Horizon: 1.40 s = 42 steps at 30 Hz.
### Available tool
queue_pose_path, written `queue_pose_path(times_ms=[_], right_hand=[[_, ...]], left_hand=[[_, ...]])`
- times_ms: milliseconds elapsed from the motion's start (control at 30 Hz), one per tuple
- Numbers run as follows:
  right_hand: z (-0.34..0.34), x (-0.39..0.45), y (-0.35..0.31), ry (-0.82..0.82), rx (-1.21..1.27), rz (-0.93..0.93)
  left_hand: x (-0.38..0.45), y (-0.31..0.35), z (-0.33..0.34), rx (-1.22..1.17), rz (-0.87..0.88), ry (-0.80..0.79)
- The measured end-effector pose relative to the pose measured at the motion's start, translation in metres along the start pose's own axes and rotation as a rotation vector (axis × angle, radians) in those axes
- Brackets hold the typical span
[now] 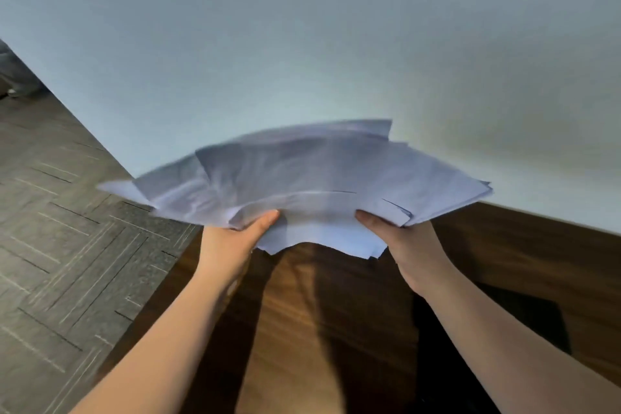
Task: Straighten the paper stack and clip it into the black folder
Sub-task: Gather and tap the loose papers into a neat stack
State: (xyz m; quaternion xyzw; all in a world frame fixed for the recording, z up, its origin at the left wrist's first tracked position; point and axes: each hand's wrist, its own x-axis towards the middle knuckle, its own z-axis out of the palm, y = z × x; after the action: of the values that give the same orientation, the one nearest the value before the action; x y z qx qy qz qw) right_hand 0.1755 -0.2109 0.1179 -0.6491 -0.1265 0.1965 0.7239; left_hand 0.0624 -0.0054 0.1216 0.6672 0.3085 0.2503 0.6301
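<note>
A loose, fanned-out stack of white paper (pixel 302 178) is held up in the air above a dark wooden table (pixel 336 312). Its sheets are skewed, with corners sticking out left and right, and the picture of it is blurred. My left hand (pixel 232 242) grips the near edge left of the middle, thumb on top. My right hand (pixel 406 245) grips the same edge to the right, thumb on top. A black folder (pixel 524 319) lies flat on the table under my right forearm, partly hidden by it.
A plain pale wall (pixel 302 27) rises right behind the table. To the left lies a grey patterned floor (pixel 60 245), below the table's left edge. Something grey, blurred, shows at the far left edge (pixel 13 74).
</note>
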Motion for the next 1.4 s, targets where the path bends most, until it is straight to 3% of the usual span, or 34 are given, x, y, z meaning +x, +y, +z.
queue_pose_path(times_ms=[200,367,500,633,733,833,1000,1133,1400], right_hand=[[0.0,0.007,0.013,-0.02,-0.082,0.075],[0.0,0.02,0.012,-0.042,-0.088,0.091],[0.003,0.024,0.005,-0.049,-0.046,0.019],[0.0,0.026,0.004,0.054,-0.048,0.032],[0.001,0.025,0.002,0.086,-0.019,0.02],[0.002,0.022,0.0,0.047,-0.034,-0.013],[-0.011,0.024,0.004,0.077,-0.079,0.012],[-0.013,0.024,0.006,0.067,-0.115,-0.006],[-0.016,0.029,0.009,0.047,-0.106,0.074]], left_hand=[[0.01,-0.015,-0.009,0.172,0.087,0.109],[0.021,-0.009,-0.02,0.425,-0.058,-0.117],[0.015,0.0,-0.003,0.285,0.073,-0.16],[0.014,0.01,0.014,-0.011,0.064,-0.019],[0.019,0.004,0.019,-0.188,0.017,-0.075],[0.018,0.003,0.028,-0.161,0.012,-0.077],[0.014,0.034,0.035,-0.187,0.255,0.091],[0.013,0.064,0.04,-0.189,0.384,0.109],[0.032,0.041,0.044,-0.19,0.226,0.366]])
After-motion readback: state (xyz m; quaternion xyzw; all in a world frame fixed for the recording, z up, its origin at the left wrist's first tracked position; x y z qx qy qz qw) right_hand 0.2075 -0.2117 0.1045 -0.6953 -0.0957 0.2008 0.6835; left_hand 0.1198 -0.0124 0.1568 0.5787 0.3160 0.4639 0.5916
